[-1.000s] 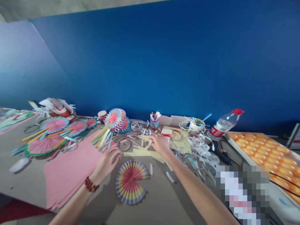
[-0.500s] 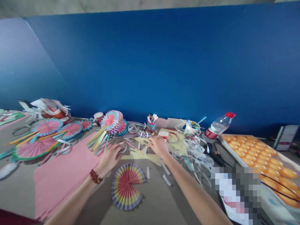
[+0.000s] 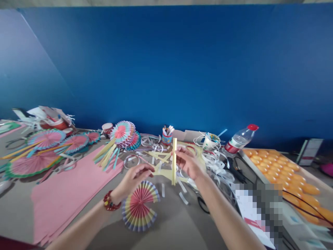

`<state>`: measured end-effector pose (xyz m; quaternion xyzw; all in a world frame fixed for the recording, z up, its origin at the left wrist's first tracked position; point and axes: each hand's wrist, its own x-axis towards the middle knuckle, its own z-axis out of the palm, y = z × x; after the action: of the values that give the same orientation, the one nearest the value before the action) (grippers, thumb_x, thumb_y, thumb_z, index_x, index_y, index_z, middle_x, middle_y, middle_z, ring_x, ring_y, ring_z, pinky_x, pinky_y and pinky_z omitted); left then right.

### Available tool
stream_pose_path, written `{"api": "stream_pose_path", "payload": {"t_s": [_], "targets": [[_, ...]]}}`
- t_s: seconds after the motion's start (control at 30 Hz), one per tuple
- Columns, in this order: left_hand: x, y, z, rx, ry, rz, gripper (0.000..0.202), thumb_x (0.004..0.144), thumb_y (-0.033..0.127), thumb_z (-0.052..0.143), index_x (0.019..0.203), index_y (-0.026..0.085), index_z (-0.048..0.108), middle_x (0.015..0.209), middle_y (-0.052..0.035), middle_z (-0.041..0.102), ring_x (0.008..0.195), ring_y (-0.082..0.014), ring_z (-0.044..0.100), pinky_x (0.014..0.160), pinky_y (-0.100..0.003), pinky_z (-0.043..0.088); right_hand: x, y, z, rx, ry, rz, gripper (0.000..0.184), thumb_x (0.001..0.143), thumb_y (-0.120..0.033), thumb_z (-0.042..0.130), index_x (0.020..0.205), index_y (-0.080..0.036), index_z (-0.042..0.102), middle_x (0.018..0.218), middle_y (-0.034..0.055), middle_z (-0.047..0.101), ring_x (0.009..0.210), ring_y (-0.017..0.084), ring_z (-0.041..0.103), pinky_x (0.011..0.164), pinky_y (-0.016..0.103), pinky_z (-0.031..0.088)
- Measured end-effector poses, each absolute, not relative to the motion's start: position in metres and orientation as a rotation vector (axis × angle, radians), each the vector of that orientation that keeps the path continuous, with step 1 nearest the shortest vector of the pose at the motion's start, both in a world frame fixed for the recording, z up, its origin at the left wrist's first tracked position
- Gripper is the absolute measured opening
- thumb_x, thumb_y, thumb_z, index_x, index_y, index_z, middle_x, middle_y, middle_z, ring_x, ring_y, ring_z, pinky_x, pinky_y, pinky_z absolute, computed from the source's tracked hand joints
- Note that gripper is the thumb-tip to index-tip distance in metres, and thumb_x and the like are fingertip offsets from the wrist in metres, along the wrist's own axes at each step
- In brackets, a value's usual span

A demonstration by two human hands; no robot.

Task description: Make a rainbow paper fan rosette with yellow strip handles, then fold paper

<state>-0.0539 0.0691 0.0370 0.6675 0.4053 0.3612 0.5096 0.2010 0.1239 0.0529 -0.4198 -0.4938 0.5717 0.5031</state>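
Note:
My right hand (image 3: 188, 163) pinches a narrow, folded strip of pale yellow paper (image 3: 174, 161) and holds it upright above the table. To its left, my left hand (image 3: 136, 175) hovers with the fingers loosely bent and apart, holding nothing. Just below that hand lies a pleated paper fan (image 3: 140, 206), red in the middle, then yellow, with a purple-grey edge. The fan is spread into most of a circle, with a gap on its right side. Pale yellow paper scraps (image 3: 162, 172) lie behind the hands, and small white strips (image 3: 184, 198) lie right of the fan.
Pink paper sheets (image 3: 67, 191) lie at left beside finished paper fans (image 3: 37, 163). A pen cup (image 3: 167, 139) stands at the back. Tangled white strips (image 3: 218, 170), a plastic bottle (image 3: 240, 140) and an orange bumpy tray (image 3: 281, 170) are at right. Black scissors handles (image 3: 203, 205) lie by my right forearm.
My right hand has lifted a folded yellow strip from the scraps and stood it upright. My left hand has come off the table and shifted right, towards the strip.

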Motion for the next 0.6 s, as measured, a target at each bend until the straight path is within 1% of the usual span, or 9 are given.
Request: {"api": "stream_pose_path", "payload": {"t_s": [0.13,0.2,0.27,0.37,0.43,0.5,0.53,0.6], "targets": [[-0.014,0.055,0.052,1.435,0.777,0.879,0.03,0.093,0.042,0.056,0.106,0.015,0.062,0.102,-0.0102,0.067,0.091,-0.0195,0.065,0.084,-0.032,0.052,0.182,0.082,0.046,-0.931,-1.097,1.52,0.031,0.073,-0.044,0.076,0.085,-0.021,0.057,0.079,0.0035,0.071,0.072,0.019,0.068,0.068,0.032,0.054],[0.0,0.051,0.051,1.389,0.768,0.903,0.029,0.092,0.043,0.058,0.099,0.015,0.06,0.09,-0.0068,0.066,0.081,-0.0162,0.063,0.076,-0.028,0.051,0.178,0.068,0.043,-0.877,-1.023,1.553,0.027,0.076,-0.039,0.076,0.087,-0.021,0.059,0.08,0.0021,0.071,0.074,0.018,0.067,0.069,0.029,0.053],[0.007,0.048,0.047,1.353,0.79,0.905,0.03,0.092,0.045,0.059,0.093,0.015,0.057,0.078,-0.0034,0.063,0.069,-0.0135,0.06,0.065,-0.025,0.048,0.177,0.059,0.041,-0.865,-1.02,1.516,0.022,0.078,-0.035,0.076,0.086,-0.021,0.061,0.08,0.0014,0.07,0.074,0.016,0.065,0.071,0.028,0.051],[0.01,0.044,0.043,1.379,0.828,0.863,0.033,0.093,0.049,0.054,0.088,0.016,0.055,0.069,-0.0008,0.059,0.056,-0.0104,0.052,0.054,-0.021,0.041,0.179,0.052,0.038,-0.892,-1.131,1.416,0.019,0.079,-0.034,0.075,0.084,-0.019,0.064,0.08,0.0014,0.068,0.074,0.015,0.062,0.073,0.028,0.05],[0.009,0.041,0.042,1.477,0.889,0.855,0.034,0.095,0.048,0.05,0.083,0.016,0.054,0.065,0.0004,0.057,0.054,-0.0091,0.047,0.051,-0.02,0.037,0.18,0.049,0.037,-0.921,-1.161,1.356,0.021,0.079,-0.035,0.075,0.09,-0.02,0.066,0.081,0.0006,0.067,0.073,0.015,0.061,0.072,0.027,0.05],[0.008,0.039,0.042,1.554,0.938,0.848,0.036,0.097,0.046,0.046,0.077,0.017,0.053,0.062,0.0016,0.053,0.053,-0.0089,0.045,0.051,-0.02,0.035,0.18,0.046,0.036,-0.96,-1.141,1.306,0.028,0.076,-0.035,0.077,0.098,-0.021,0.066,0.081,-0.0005,0.066,0.071,0.014,0.06,0.068,0.026,0.05],[0.008,0.038,0.042,1.562,0.949,0.839,0.037,0.098,0.045,0.044,0.075,0.017,0.052,0.061,0.0021,0.052,0.053,-0.009,0.044,0.052,-0.02,0.034,0.18,0.044,0.036,-0.981,-1.127,1.294,0.03,0.075,-0.036,0.078,0.099,-0.021,0.067,0.079,-0.0009,0.065,0.069,0.014,0.06,0.066,0.025,0.049],[0.007,0.036,0.041,1.545,0.956,0.821,0.037,0.098,0.043,0.043,0.073,0.018,0.05,0.059,0.0031,0.049,0.052,-0.009,0.041,0.051,-0.02,0.033,0.179,0.041,0.035,-1.009,-1.114,1.314,0.029,0.075,-0.038,0.078,0.095,-0.021,0.068,0.075,-0.0009,0.065,0.067,0.014,0.06,0.064,0.026,0.049]]}}
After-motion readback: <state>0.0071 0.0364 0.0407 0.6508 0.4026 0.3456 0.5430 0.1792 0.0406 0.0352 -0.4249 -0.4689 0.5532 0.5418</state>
